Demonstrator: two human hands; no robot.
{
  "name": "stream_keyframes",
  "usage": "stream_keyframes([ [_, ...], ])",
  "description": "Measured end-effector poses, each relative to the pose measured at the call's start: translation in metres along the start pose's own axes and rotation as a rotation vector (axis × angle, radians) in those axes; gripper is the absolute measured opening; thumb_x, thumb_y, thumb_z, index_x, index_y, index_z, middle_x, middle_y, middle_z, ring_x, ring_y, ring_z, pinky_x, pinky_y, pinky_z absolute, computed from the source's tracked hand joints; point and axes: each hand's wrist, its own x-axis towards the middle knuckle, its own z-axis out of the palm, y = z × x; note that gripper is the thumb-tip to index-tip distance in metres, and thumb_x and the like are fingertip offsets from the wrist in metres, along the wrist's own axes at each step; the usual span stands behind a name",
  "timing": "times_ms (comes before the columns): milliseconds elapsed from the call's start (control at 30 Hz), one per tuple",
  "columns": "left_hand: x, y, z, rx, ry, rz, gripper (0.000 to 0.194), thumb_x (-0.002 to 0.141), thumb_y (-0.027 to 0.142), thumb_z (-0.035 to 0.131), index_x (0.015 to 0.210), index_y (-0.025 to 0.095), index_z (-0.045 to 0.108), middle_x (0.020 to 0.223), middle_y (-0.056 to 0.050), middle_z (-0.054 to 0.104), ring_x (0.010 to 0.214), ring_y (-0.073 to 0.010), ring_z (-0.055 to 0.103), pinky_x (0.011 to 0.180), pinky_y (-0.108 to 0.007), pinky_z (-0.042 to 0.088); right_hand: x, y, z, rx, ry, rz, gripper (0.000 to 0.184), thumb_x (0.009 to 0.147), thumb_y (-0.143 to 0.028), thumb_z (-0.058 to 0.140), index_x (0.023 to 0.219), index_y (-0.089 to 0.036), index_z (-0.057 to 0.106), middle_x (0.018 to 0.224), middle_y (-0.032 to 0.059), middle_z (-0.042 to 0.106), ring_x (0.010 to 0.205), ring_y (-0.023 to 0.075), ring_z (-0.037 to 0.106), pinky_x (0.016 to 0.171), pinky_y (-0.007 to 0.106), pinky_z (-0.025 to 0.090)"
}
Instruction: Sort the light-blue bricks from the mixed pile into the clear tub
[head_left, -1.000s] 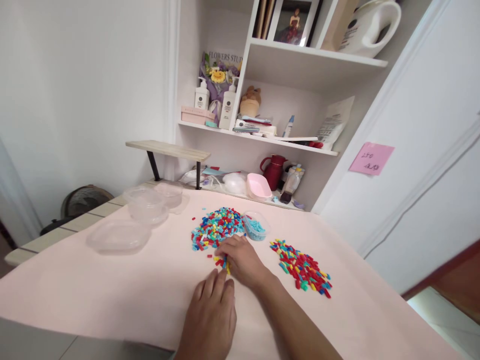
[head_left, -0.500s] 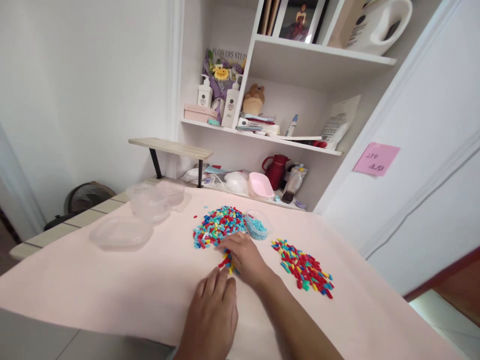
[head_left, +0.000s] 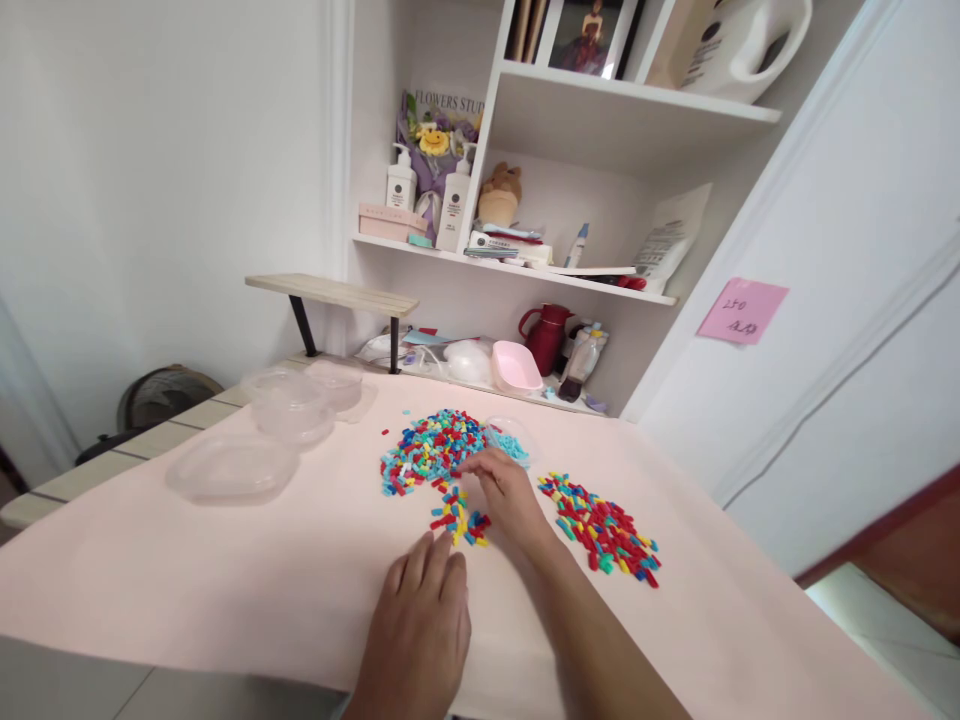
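Observation:
My left hand [head_left: 421, 615] lies palm down on the table near the front, fingers stretched out, with nothing visible in it. Just beyond its fingertips is a small loose cluster of coloured plastic pieces [head_left: 459, 517]. My right hand [head_left: 508, 495] reaches over the right side of that cluster. Its fingers are extended and slightly bent, the tips at the lower edge of a large mixed pile of pieces [head_left: 429, 450]; no held piece shows. Behind this hand stands a clear tub [head_left: 517, 440] of light-blue pieces, partly hidden. A second pile [head_left: 604, 528], mostly red, spreads to the right.
Clear plastic containers [head_left: 289, 405] and a clear lid or shallow tray [head_left: 232, 468] sit at the left of the pink-covered table [head_left: 187, 590]. At the back are a pink dish [head_left: 517, 366], a red jug [head_left: 546, 336] and a bottle [head_left: 583, 365], under white shelves [head_left: 622, 92].
My right hand has drawn up and back from the small cluster, whose pieces now show more fully, to the edge of the large pile. My left hand stays nearly in place. The view has shifted slightly.

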Motion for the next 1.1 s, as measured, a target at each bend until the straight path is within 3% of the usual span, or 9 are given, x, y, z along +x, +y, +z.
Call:
stream_keyframes([
  [167,0.000,-0.001,-0.001,0.005,-0.010,0.012,0.030,0.090,0.018,0.046,0.113,0.022,0.064,0.126,-0.007,0.066,0.119,-0.0227,0.057,0.092,-0.038,0.044,0.001,-0.005,0.005,-0.031,-0.115,-0.031,0.031,0.094,-0.014,0.048,0.102,-0.025,0.075,0.097,0.0052,0.069,0.096,0.0212,0.061,0.091,0.039,0.047],
  [367,0.000,0.000,0.000,0.010,0.002,-0.006,0.029,0.089,0.017,0.047,0.112,0.022,0.065,0.126,-0.007,0.067,0.119,-0.0224,0.057,0.092,-0.038,0.044,-0.002,0.007,0.013,-0.171,-0.154,0.005,0.036,0.092,-0.010,0.046,0.109,-0.025,0.075,0.096,0.0067,0.064,0.093,0.0208,0.062,0.083,0.035,0.052],
  [533,0.000,0.000,0.000,0.008,0.014,0.003,0.029,0.090,0.019,0.046,0.111,0.022,0.065,0.125,-0.007,0.067,0.117,-0.0224,0.057,0.092,-0.038,0.045,-0.004,0.010,0.017,-0.251,-0.188,-0.047,0.043,0.085,-0.003,0.045,0.102,-0.027,0.077,0.092,0.0054,0.063,0.088,0.0197,0.061,0.081,0.033,0.051],
  [700,0.001,-0.001,-0.001,0.017,0.036,0.013,0.030,0.091,0.019,0.045,0.113,0.022,0.065,0.121,-0.006,0.069,0.115,-0.0218,0.059,0.092,-0.037,0.044,-0.003,0.010,0.010,-0.108,-0.121,0.039,0.036,0.083,-0.003,0.044,0.082,-0.024,0.072,0.093,0.0035,0.066,0.091,0.0191,0.063,0.085,0.034,0.051],
  [800,0.001,-0.001,0.000,0.027,0.038,0.017,0.030,0.091,0.019,0.045,0.113,0.021,0.065,0.122,-0.005,0.069,0.115,-0.0218,0.059,0.093,-0.037,0.044,-0.003,0.013,0.009,-0.098,-0.068,0.079,0.032,0.087,-0.008,0.044,0.093,-0.024,0.071,0.096,0.0042,0.066,0.094,0.0201,0.063,0.084,0.035,0.050],
  [967,0.000,0.000,0.001,0.027,0.035,0.010,0.030,0.090,0.019,0.046,0.113,0.021,0.065,0.122,-0.005,0.069,0.116,-0.0217,0.059,0.093,-0.037,0.043,-0.003,0.010,0.008,-0.171,-0.105,0.120,0.026,0.093,-0.016,0.047,0.098,-0.023,0.072,0.100,0.0059,0.068,0.096,0.0217,0.062,0.086,0.036,0.048],
  [1100,0.000,0.000,0.001,0.015,0.028,0.010,0.030,0.089,0.018,0.047,0.113,0.022,0.064,0.122,-0.006,0.068,0.116,-0.0217,0.059,0.093,-0.037,0.044,-0.002,-0.002,0.006,-0.121,-0.212,-0.007,0.023,0.094,-0.020,0.055,0.107,-0.026,0.072,0.104,0.0049,0.070,0.100,0.0212,0.061,0.092,0.036,0.045],
])
